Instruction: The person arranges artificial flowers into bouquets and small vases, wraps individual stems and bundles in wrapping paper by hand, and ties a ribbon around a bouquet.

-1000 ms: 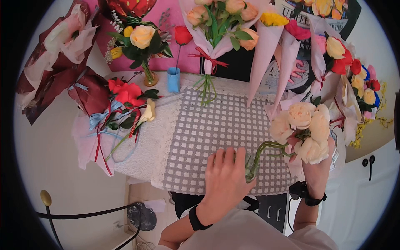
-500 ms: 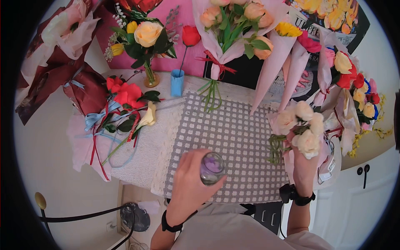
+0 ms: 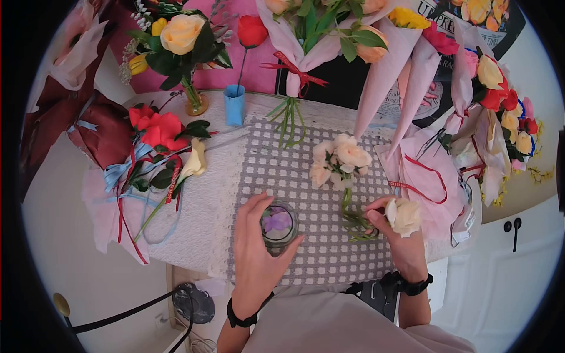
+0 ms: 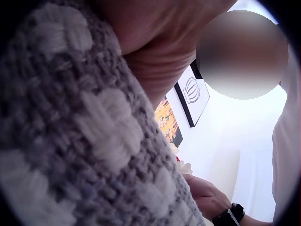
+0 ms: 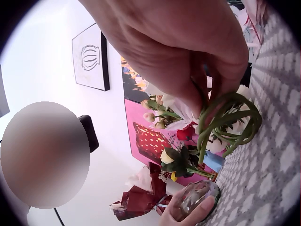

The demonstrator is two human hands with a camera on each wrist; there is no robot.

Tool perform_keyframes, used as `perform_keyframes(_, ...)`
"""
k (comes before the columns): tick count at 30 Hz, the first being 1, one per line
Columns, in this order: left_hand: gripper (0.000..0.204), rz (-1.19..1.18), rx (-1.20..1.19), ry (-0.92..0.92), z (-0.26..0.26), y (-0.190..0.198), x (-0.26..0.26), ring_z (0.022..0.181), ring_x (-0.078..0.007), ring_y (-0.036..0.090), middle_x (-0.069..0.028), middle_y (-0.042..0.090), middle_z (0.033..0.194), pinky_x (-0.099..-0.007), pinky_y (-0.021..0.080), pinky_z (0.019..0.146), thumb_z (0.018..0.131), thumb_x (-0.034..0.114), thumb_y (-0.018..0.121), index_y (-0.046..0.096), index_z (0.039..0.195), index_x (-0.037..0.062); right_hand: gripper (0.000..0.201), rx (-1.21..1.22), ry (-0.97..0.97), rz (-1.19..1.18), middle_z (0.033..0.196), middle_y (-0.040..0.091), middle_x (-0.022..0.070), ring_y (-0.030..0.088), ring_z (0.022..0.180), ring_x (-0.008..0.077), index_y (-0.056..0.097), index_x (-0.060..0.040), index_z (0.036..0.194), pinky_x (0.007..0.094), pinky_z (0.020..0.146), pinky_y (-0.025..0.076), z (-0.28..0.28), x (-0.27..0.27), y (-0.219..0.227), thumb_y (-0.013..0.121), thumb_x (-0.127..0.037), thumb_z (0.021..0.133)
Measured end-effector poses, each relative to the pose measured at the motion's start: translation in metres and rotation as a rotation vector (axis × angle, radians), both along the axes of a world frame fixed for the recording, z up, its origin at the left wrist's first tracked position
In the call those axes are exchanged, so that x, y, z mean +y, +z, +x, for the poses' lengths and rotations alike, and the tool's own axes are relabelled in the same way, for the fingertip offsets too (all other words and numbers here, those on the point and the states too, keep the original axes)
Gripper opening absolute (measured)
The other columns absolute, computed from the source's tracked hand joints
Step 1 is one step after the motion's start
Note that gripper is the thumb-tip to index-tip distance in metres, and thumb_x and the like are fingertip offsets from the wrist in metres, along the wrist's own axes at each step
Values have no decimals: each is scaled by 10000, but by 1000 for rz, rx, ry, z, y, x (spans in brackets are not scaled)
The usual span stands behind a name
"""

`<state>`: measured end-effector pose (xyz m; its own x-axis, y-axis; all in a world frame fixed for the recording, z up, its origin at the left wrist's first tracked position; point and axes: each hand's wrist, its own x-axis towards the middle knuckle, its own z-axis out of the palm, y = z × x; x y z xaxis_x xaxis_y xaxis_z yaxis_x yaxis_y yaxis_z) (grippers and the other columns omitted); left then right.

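Observation:
Upright on the checkered cloth (image 3: pixel 323 259) stands a round glass vase (image 3: pixel 288 240) with something purple inside. My left hand (image 3: pixel 253 259) curves round its left and near sides, fingers and thumb on the glass; the right wrist view also shows this hand (image 5: pixel 188 216) on the vase (image 5: pixel 200 193). My right hand (image 3: pixel 406 253) pinches green stems (image 3: pixel 356 220) right of the vase, and they loop below its fingers in the right wrist view. Pale blooms (image 3: pixel 350 156) lean away over the cloth; one cream bloom (image 3: pixel 404 216) lies against the right hand.
Red flowers (image 3: pixel 162 129), ribbons and a calla-like bloom (image 3: pixel 194 159) lie left. A blue holder (image 3: pixel 234 107) with a red rose and a small vase (image 3: pixel 195 103) stand behind. Wrapped bouquets line the back and right; pink wrapping (image 3: pixel 426 170) lies at the right.
The vase, tilted toward the stems a second ago, has moved left and now stands upright under my left hand. The stems have left its mouth; my right hand has brought most blooms leftward over the cloth.

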<state>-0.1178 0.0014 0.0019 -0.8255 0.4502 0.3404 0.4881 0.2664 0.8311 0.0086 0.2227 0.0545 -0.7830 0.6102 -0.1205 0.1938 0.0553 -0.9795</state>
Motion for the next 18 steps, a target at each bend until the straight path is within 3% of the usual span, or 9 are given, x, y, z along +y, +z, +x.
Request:
perform_keyframes(5,819,25,-7,-10,2,-1,1,1306,-366,555,-201,537,1411,-432,439,1121,720,41,920,481,1411,17,118,15,131,46,985,726,70,700,816,134,700,21,1055,284,726,582,1,0,-2,754,-48,975)
perform_keyframes(11,800,18,-45,13,5,-1,2,1304,-332,558,-186,540,1410,-413,434,1125,745,47,908,485,1423,16,81,284,-10,67,1033,660,100,645,902,159,675,19,1041,303,769,569,11,2,3,688,-58,1017)
perform_keyframes(13,787,25,-67,4,4,0,3,1305,-323,557,-180,539,1415,-407,432,1127,753,35,895,485,1425,15,68,415,-82,-38,1093,612,109,607,970,166,647,7,1044,315,801,563,16,3,5,658,-58,1028)
perform_keyframes(18,777,18,-50,26,5,0,4,1281,-311,564,-167,547,1391,-401,436,1119,742,32,893,492,1407,13,30,551,-256,26,1105,614,103,615,980,166,633,-11,1044,316,824,562,25,17,9,644,-20,1018)
